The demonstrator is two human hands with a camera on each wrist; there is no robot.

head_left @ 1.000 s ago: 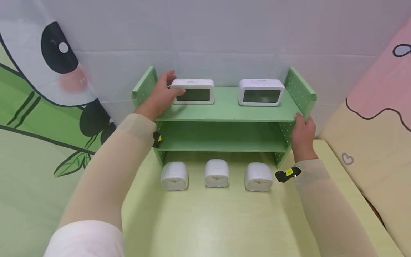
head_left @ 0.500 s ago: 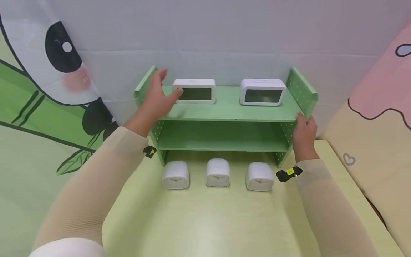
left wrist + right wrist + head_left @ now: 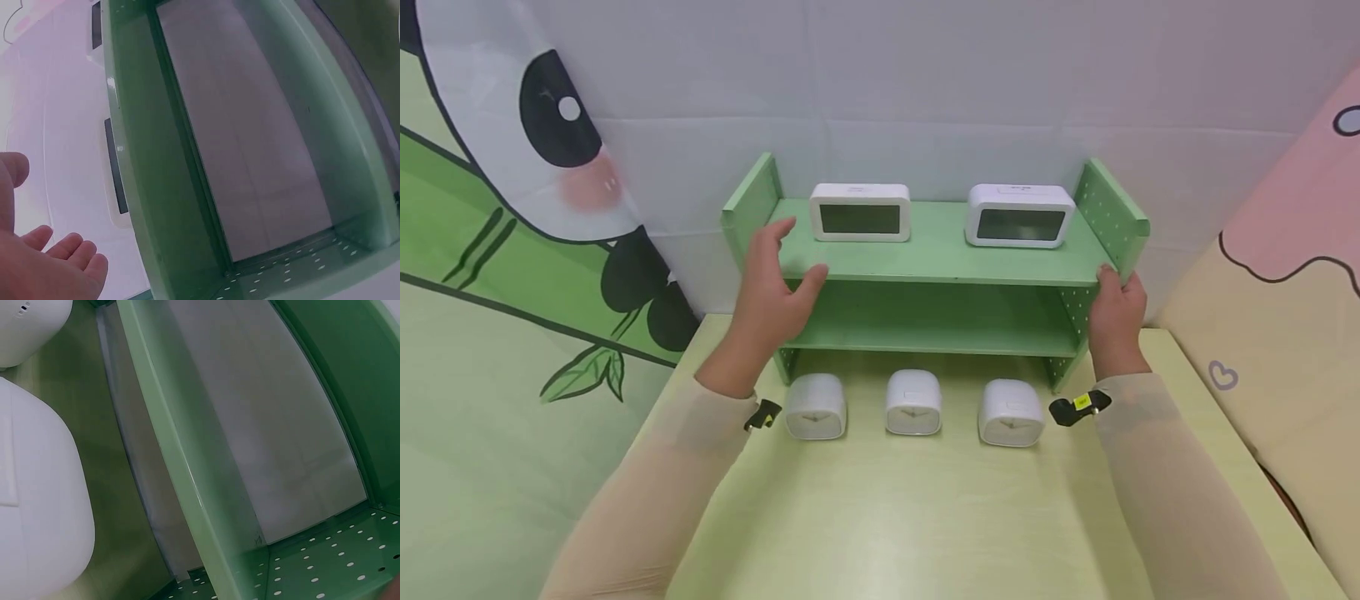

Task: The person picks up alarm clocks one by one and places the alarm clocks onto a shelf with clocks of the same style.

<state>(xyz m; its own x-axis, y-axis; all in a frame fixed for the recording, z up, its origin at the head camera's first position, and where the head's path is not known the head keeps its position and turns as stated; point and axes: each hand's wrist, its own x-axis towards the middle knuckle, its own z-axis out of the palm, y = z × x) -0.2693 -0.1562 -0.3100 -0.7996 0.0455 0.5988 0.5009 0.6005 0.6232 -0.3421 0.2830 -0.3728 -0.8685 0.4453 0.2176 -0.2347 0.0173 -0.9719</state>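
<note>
A green two-tier shelf (image 3: 925, 262) stands at the back of the table. My right hand (image 3: 1116, 321) grips its right side panel, thumb on the inner side and fingers round the outside. In front of the shelf's left end is my left hand (image 3: 767, 304), thumb and fingers spread with nothing between them; the left wrist view shows its fingers (image 3: 72, 247) apart from the shelf. On the top board sit two white digital clocks with dark screens, one on the left (image 3: 861, 213) and one on the right (image 3: 1021, 218).
Three white rounded clocks stand in a row on the pale table (image 3: 880, 517) before the shelf: left (image 3: 816, 407), middle (image 3: 913, 402) and right (image 3: 1011, 413). Behind hangs a pale cloth wall (image 3: 925, 83), and printed cartoon cloths border both sides.
My left hand has let go of the left digital clock and come back down toward me, in front of the shelf. The right hand keeps its grip on the side panel.
</note>
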